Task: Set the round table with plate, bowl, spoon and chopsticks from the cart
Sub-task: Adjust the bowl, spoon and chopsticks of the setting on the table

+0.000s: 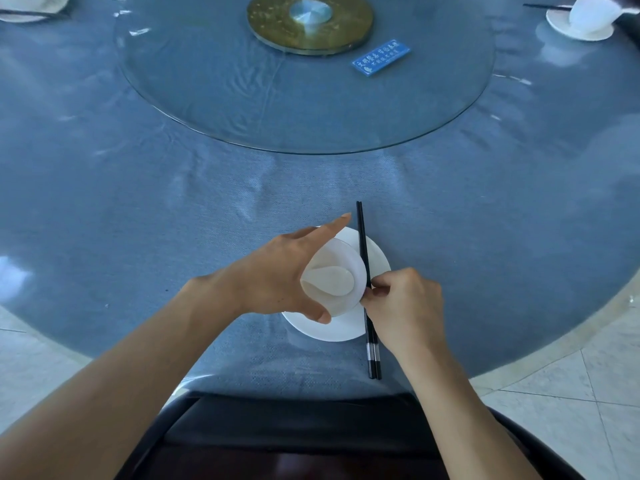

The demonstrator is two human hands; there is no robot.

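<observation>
Both hands busy.
Your left hand (277,275) grips the bowl (341,268); just right of it, your right hand (408,306) pinches the chopsticks (362,237), tips pointing away from you.

Left hand (277,271) cups white bowl (346,258) from left, thumb on near rim, forefinger straight, pointing away. White spoon (332,280) lies inside bowl. Bowl on or just above white plate (329,329), near surface (138,202) edge. Right hand (405,306) pinches black chopsticks (362,237) lying across plate's right side, tips away, silver-banded ends toward dark chair (294,427). Blue cloth (485,202) covers surface. Glass turntable (207,98) beyond, blue card (381,57) on it.
</observation>
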